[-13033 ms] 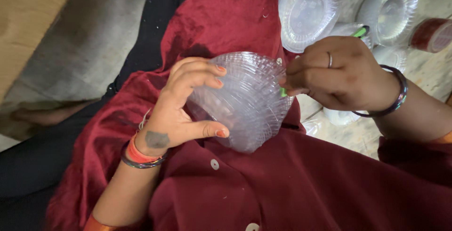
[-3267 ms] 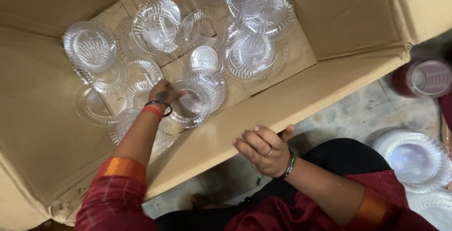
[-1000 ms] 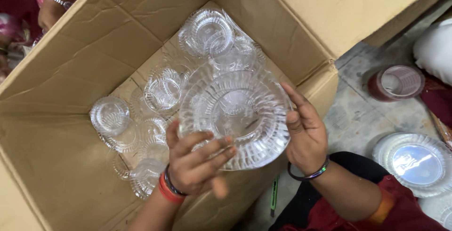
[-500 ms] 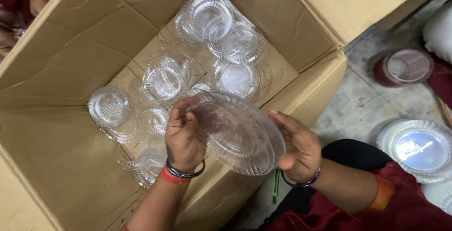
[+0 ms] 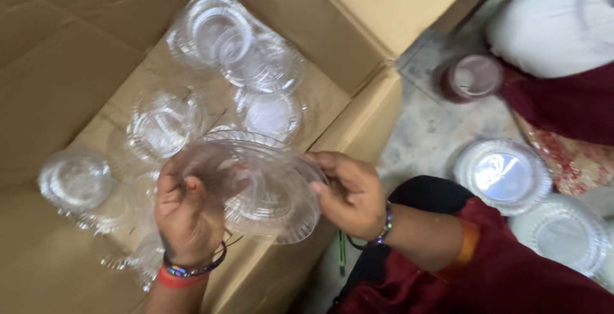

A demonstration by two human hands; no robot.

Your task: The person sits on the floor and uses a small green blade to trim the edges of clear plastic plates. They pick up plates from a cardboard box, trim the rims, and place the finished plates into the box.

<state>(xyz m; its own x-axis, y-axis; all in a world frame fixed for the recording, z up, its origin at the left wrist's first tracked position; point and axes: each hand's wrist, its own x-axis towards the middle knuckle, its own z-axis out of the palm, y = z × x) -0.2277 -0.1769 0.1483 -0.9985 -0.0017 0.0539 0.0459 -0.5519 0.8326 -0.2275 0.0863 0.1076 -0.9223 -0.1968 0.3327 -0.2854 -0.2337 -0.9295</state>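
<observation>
Holding clear bowl (image 5: 268,186), cardboard box (image 5: 77,64) of bowls

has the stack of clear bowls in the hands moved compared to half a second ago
Cannot tell: the clear bowls sit over the cardboard box's near wall in both; the camera itself shifted.

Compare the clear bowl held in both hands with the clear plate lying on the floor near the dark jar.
The clear bowl is held tilted above the cardboard box by the left hand and right hand; the clear plate lies flat on the floor, untouched. The bowl looks deeper, the plate shallow. Both are transparent, round and ribbed.
</observation>
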